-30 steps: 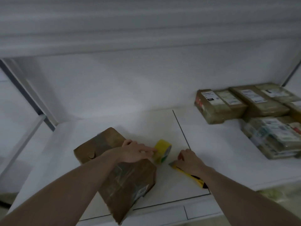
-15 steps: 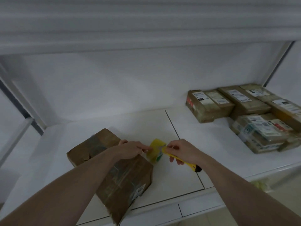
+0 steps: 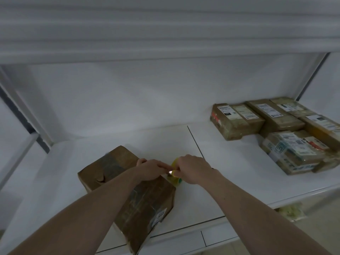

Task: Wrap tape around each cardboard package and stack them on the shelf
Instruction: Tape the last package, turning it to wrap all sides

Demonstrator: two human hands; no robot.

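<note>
Taking the yellow roll of tape as the landmark and reading from the left: the brown cardboard package lies flat on the white shelf, its right edge touching the roll. Dull tape bands already cross its top, so I judge this wrap is under way, not finished.

The left hand rests on the package's right edge, fingers reaching to the roll and seemingly pinching the tape end there. The right hand covers the roll from its right side, fingers curled. It seems to grip something at the roll, but what exactly is hidden.

Well to the right of the roll, a stack of taped, labelled cardboard parcels sits against the back wall; those look done. Stacking this package beside them remains.

No open containers show; every box is closed, contents unseen.
</note>
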